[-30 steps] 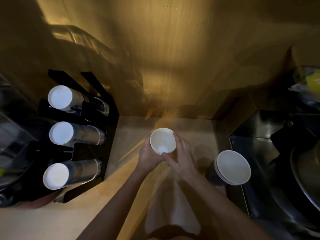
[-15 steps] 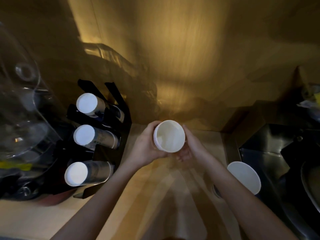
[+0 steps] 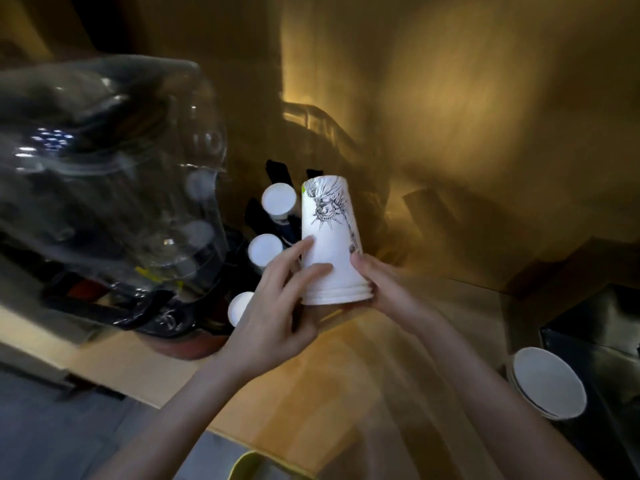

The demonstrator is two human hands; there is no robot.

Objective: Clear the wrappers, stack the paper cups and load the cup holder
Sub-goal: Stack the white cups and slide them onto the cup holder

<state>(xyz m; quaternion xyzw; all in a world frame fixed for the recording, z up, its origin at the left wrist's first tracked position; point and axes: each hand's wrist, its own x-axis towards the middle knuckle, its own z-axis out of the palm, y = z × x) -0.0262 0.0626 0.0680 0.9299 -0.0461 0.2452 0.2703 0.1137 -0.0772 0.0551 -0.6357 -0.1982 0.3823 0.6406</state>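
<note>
A short stack of white paper cups with a black line drawing is held upside down, rims low and base pointing up and away. My left hand grips its left side and rims. My right hand holds its right side near the rims. Just behind and to the left stands the black cup holder, with three rows of white cups lying in it, bases facing me. Another stack of cups rests on the counter at the lower right.
A large clear plastic dome-shaped container fills the left side, close to the holder. The wooden counter runs under my arms, with wooden walls behind. A dark metal appliance sits at the right edge. A yellow-green object shows at the bottom.
The cup stack was turned from mouth facing me to upside down and lifted toward the holder. The view has swung right and closer, bringing the clear dome into view.
</note>
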